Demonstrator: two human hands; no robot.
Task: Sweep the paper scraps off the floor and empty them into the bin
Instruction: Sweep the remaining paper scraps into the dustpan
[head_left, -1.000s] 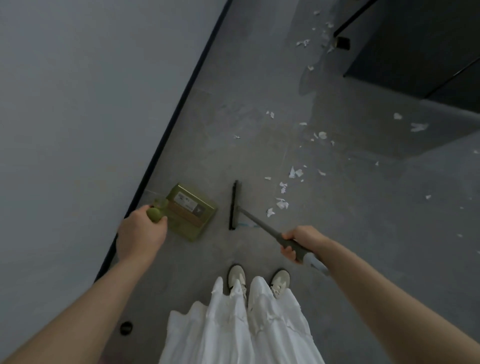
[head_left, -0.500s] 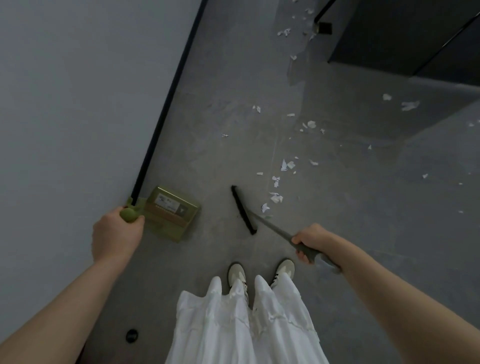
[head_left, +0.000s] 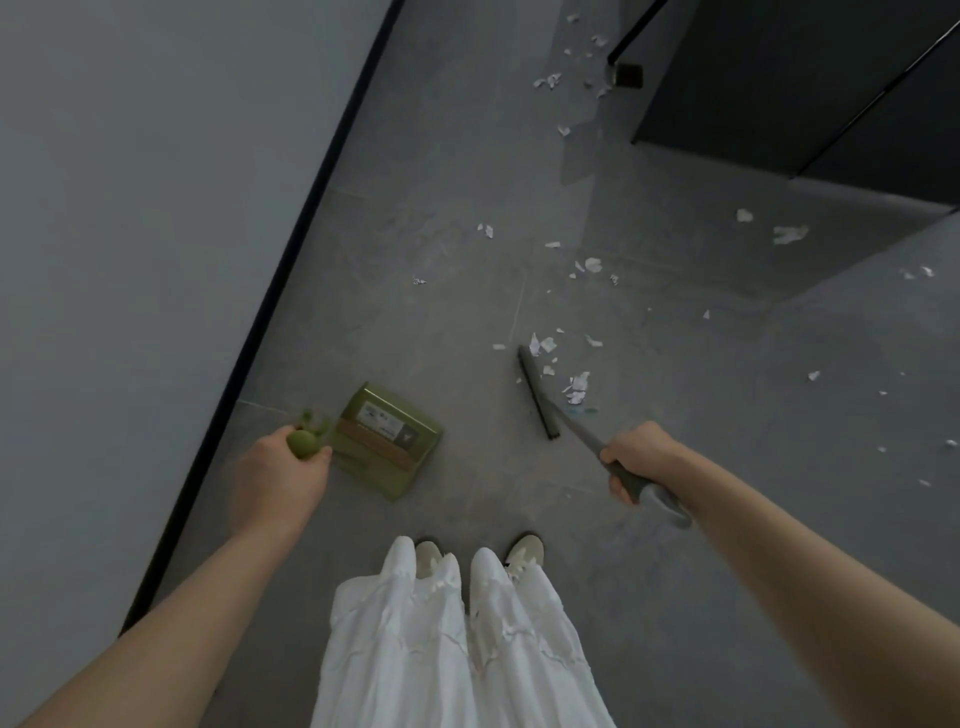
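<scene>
My left hand (head_left: 280, 470) grips the round end of the handle of an olive-green dustpan (head_left: 387, 439), which rests on the grey floor near the wall. My right hand (head_left: 641, 457) grips the grey handle of a broom. Its dark narrow head (head_left: 537, 391) lies on the floor to the right of the dustpan, apart from it. A cluster of white paper scraps (head_left: 574, 387) lies just right of the broom head. More scraps (head_left: 592, 265) are scattered farther up the floor. No bin is in view.
A grey wall with a black skirting strip (head_left: 291, 275) runs along the left. Dark cabinets (head_left: 810, 78) stand at the upper right, with scraps (head_left: 548, 80) near their base. My white trousers and pale shoes (head_left: 524, 553) are at the bottom centre.
The broom head has swung away from the dustpan, up and right to the scrap cluster. The dustpan stays on the floor in my left hand.
</scene>
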